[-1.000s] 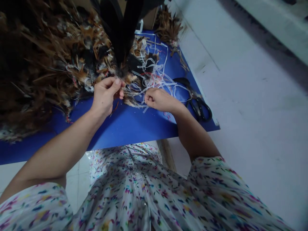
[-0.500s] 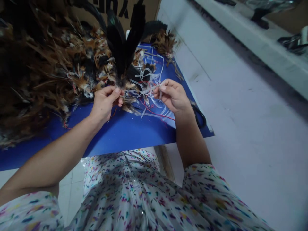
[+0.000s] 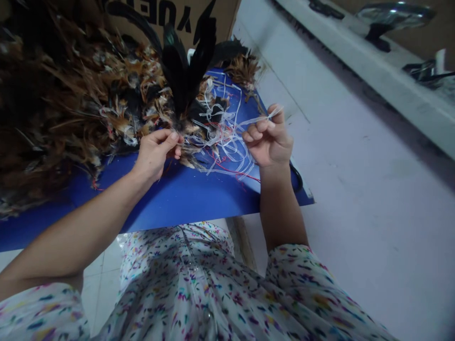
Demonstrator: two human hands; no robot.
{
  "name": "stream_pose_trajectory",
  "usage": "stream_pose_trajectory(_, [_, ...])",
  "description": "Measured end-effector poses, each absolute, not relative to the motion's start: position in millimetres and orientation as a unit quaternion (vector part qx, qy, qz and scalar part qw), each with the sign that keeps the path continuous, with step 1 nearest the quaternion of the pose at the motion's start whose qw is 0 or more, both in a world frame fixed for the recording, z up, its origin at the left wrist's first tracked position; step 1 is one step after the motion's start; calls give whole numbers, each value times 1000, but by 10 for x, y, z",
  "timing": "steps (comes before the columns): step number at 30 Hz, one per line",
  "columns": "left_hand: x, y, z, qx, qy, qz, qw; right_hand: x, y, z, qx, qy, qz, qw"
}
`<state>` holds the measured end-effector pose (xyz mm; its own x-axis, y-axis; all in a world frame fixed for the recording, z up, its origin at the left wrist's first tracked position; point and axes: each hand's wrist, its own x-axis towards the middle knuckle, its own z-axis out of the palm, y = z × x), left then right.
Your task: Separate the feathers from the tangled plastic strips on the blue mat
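Note:
My left hand (image 3: 156, 149) is closed in a pinch at the lower end of a bunch of long black feathers (image 3: 181, 76), which stand upright above its fingertips. My right hand (image 3: 268, 139) pinches a thin whitish plastic strip (image 3: 254, 121) between thumb and fingers, raised to the right. The strip runs left into a tangle of similar strips (image 3: 227, 132) on the blue tabletop (image 3: 199, 203). Red threads (image 3: 231, 168) lie mixed in this tangle. Where the held strip ends on the left cannot be made out.
Brown and black feather bunches (image 3: 88, 94) are heaped across the left. Another brown feather bunch (image 3: 243, 68) lies at the back right. A cardboard box (image 3: 227, 19) stands behind. A black loop handle (image 3: 295, 179) shows beside my right wrist. A wall (image 3: 355, 166) borders the table's right side.
My right hand has moved right and up, drawing the whitish strip out from the tangle. My left hand stays at the base of the black feathers.

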<state>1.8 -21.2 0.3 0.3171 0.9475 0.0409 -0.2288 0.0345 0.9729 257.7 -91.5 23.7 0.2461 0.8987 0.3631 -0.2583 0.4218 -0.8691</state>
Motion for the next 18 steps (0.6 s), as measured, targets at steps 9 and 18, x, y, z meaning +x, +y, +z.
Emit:
stream_pose_trajectory(9, [33,-209,1,510,343,473,631,2739,-977,281,-477,-512,305,645])
stream_pose_trajectory(18, [38,-199,-28,504,337,472,640,2904,-987,292,-416,-441,223,763])
